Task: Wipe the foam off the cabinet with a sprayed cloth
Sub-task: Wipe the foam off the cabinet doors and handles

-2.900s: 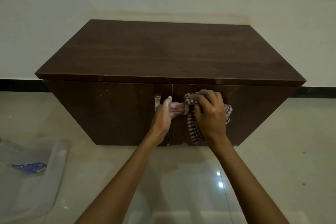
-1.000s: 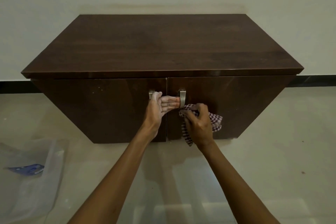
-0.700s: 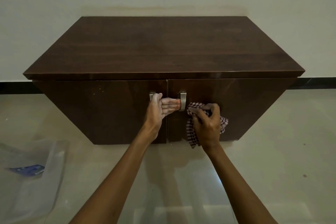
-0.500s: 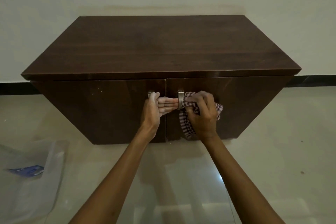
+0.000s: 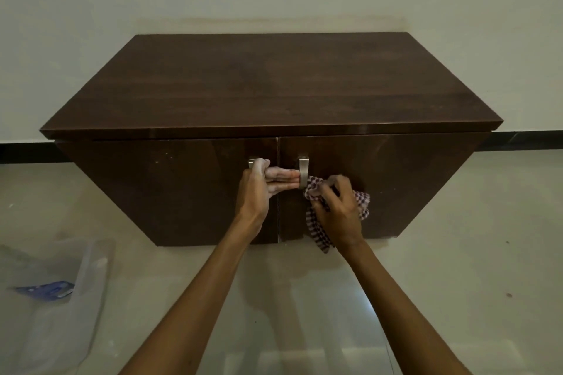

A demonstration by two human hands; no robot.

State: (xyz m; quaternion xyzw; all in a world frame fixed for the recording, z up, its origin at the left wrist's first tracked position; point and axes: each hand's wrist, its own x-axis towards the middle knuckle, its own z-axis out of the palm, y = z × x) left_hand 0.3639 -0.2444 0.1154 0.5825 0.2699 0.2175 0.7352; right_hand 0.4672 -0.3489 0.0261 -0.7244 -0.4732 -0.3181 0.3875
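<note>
The dark wooden cabinet (image 5: 274, 85) stood against the wall, filling the middle of the view and reaching toward 12 o'clock. The left hand (image 5: 259, 189) lay flat across the seam between its two doors, fingers straight and together, their tips touching the right door handle (image 5: 303, 170). At 4 o'clock from that handle, the right hand (image 5: 338, 213) clutched the bunched checked cloth (image 5: 316, 231) against the right door, one end hanging toward 6 o'clock.
</note>
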